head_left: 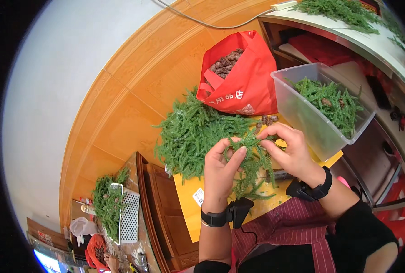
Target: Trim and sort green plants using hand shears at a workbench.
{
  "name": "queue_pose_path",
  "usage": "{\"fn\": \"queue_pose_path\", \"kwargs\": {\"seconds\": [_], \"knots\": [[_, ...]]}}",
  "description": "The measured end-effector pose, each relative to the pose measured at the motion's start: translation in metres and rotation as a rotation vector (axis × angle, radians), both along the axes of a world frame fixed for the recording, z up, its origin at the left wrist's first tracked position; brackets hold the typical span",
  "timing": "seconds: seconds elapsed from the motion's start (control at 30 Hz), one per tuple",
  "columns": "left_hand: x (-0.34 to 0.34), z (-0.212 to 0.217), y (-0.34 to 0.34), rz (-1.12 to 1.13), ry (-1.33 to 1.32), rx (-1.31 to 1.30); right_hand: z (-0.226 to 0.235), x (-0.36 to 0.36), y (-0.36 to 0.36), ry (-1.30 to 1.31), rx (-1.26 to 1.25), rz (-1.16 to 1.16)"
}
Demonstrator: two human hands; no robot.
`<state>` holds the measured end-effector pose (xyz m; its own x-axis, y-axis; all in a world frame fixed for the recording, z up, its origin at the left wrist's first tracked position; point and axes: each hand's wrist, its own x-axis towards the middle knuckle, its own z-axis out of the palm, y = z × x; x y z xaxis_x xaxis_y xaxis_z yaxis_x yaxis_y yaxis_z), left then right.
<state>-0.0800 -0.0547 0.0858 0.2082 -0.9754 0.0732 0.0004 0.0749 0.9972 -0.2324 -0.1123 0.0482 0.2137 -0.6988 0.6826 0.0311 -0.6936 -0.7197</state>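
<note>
Between my two hands is a green artificial pine sprig (252, 170) with several drooping needle-covered branches. My left hand (223, 166) is closed on its left side, thumb and fingers pinching the greenery. On the other side, my right hand (289, 148) pinches an upper tip of it between thumb and forefinger. Small brown pine cones (268, 120) lie just beyond my right fingers. A large heap of green pine sprigs (188, 136) rests to the left of my hands. Below them is a yellow work surface (191, 191); a dark rod-like thing (282, 174) is partly hidden behind the sprig.
A red bag (257, 77) of pine cones stands at the back. To the right, a clear plastic bin (323, 141) holds greenery and cones. A white perforated basket (129, 216) with more greenery sits far left, near another person's hand (111, 262). Scissors (400, 118) hang at far right.
</note>
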Motion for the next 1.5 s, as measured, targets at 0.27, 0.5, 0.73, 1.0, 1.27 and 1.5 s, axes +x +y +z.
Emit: {"fn": "queue_pose_path", "kwargs": {"seconds": [0.27, 0.5, 0.73, 1.0, 1.27, 1.5], "knots": [[0.01, -0.008, 0.002, -0.035, 0.072, -0.018, 0.001, 0.003, 0.002, -0.038, 0.038, 0.071], [0.01, -0.013, 0.0, -0.039, 0.176, -0.015, -0.001, 0.002, 0.001, -0.032, 0.106, 0.083], [0.022, -0.014, 0.017, 0.02, 0.078, -0.134, -0.005, 0.001, -0.009, 0.151, -0.002, -0.009], [0.055, -0.039, 0.067, 0.374, 0.389, -0.196, -0.009, 0.024, -0.053, 0.398, 0.053, -0.077], [0.069, -0.078, 0.091, 0.453, 0.501, -0.084, -0.024, -0.004, -0.031, 0.757, 0.08, 0.31], [0.071, -0.088, 0.091, 0.471, 0.579, -0.024, -0.042, -0.029, -0.009, 0.969, 0.038, 0.569]]}}
